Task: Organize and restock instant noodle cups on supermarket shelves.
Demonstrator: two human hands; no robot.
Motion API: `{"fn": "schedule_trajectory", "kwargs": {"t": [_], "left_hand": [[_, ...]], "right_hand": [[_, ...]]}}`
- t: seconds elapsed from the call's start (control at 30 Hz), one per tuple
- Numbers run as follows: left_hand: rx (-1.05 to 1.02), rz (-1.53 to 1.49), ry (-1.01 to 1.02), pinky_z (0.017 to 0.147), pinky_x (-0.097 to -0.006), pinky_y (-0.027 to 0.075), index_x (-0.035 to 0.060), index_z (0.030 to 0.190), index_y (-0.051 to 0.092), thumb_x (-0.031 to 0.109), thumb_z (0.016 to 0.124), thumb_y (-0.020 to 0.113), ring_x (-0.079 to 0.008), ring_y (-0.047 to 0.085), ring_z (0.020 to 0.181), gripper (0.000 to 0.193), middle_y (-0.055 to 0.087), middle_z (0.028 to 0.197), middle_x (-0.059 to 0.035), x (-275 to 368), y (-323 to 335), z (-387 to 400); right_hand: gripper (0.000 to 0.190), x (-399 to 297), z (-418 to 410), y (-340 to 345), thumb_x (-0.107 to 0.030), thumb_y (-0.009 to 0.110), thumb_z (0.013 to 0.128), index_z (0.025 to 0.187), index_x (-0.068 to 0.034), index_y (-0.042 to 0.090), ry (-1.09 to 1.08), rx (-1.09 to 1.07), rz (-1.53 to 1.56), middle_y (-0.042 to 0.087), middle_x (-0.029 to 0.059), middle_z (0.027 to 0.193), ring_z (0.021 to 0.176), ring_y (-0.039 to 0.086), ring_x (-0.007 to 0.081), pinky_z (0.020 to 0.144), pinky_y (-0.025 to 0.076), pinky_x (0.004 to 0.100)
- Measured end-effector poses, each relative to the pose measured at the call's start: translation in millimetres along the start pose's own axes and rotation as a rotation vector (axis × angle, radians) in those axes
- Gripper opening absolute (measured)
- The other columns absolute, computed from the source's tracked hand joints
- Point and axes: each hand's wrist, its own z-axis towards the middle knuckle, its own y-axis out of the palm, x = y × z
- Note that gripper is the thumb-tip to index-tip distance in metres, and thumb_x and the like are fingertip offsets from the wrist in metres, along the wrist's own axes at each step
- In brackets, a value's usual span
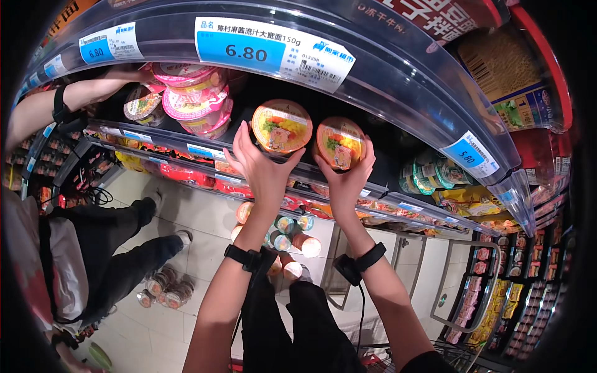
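My left hand (pixel 265 170) grips the lower part of an orange-lidded instant noodle cup (pixel 281 127), fingers on its left side and thumb at its lower right. A second, matching noodle cup (pixel 341 143) is held in my right hand (pixel 347 182), between the thumb and the fingers. Both cups are side by side at the front of a dark shelf (pixel 242 100), lids facing me. Each lid shows noodles and a cartoon pig. To their left stand stacked pink noodle cups (pixel 198 100) and a brown-lidded cup (pixel 143 105).
A co-worker's hand (pixel 100 88) reaches to the pink stack. Noodle cups (pixel 284 231) stand on the floor by my legs, others (pixel 168 289) by the co-worker's feet. Green cups (pixel 436 175) occupy the shelf's right. A price rail (pixel 163 39) overhangs; a metal-framed cart (pixel 466 284) is at right.
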Motion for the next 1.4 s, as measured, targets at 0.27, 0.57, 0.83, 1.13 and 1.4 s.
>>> {"fn": "schedule_trajectory", "kwargs": {"t": [0.27, 0.57, 0.83, 1.13, 1.4], "left_hand": [[0.043, 0.035, 0.016, 0.106, -0.056, 0.011, 0.0005, 0.137, 0.024, 0.041, 0.059, 0.083, -0.0298, 0.036, 0.126, 0.106, 0.038, 0.134, -0.0178, 0, 7, 1], [0.065, 0.002, 0.045, 0.105, -0.0567, 0.008, 0.0015, 0.137, 0.024, 0.034, 0.058, 0.084, -0.0302, 0.04, 0.123, 0.105, 0.041, 0.13, -0.019, -8, 3, 4], [0.049, 0.031, 0.074, 0.106, -0.0554, 0.009, 0.0005, 0.138, 0.023, 0.034, 0.057, 0.085, -0.03, 0.036, 0.124, 0.107, 0.04, 0.13, -0.0189, -12, 5, 1], [0.027, 0.073, 0.063, 0.106, -0.0554, 0.01, 0.0005, 0.137, 0.024, 0.04, 0.059, 0.082, -0.0284, 0.035, 0.124, 0.105, 0.041, 0.129, -0.0186, -14, 9, -1], [0.057, 0.138, 0.049, 0.104, -0.0554, 0.014, 0.0001, 0.135, 0.025, 0.044, 0.059, 0.081, -0.0288, 0.041, 0.121, 0.104, 0.043, 0.128, -0.0184, -17, 13, 1]], "right_hand": [[0.089, 0, 1, 0, -0.028, 0.083, 0.061, 0.13, -0.002, 0.033, -0.004, 0.001, 0.01, 0.044, 0.0202, 0.119, 0.11, 0.042, 0.0354, 0.091, 0.033, 0.042], [0.094, 10, -6, -5, -0.029, 0.083, 0.062, 0.134, -0.003, 0.028, -0.053, -0.021, 0.072, 0.04, 0.0188, 0.125, 0.116, 0.039, 0.0349, 0.095, 0.03, 0.0433], [0.067, 43, -22, -59, -0.008, 0.076, 0.07, 0.125, 0.001, 0.039, 0.041, 0.073, 0.236, 0.043, 0.0145, 0.121, 0.113, 0.043, 0.0271, 0.098, 0.032, 0.0348], [0.027, 75, -32, -97, -0.013, 0.049, 0.092, 0.116, 0.001, 0.045, 0.137, 0.157, 0.218, 0.051, 0.0139, 0.113, 0.103, 0.049, 0.0233, 0.093, 0.037, 0.0343], [0.032, 68, -31, -90, -0.007, 0.059, 0.086, 0.113, 0.001, 0.046, 0.016, 0.039, 0.169, 0.05, 0.0152, 0.111, 0.104, 0.049, 0.0258, 0.092, 0.038, 0.0337]]}}
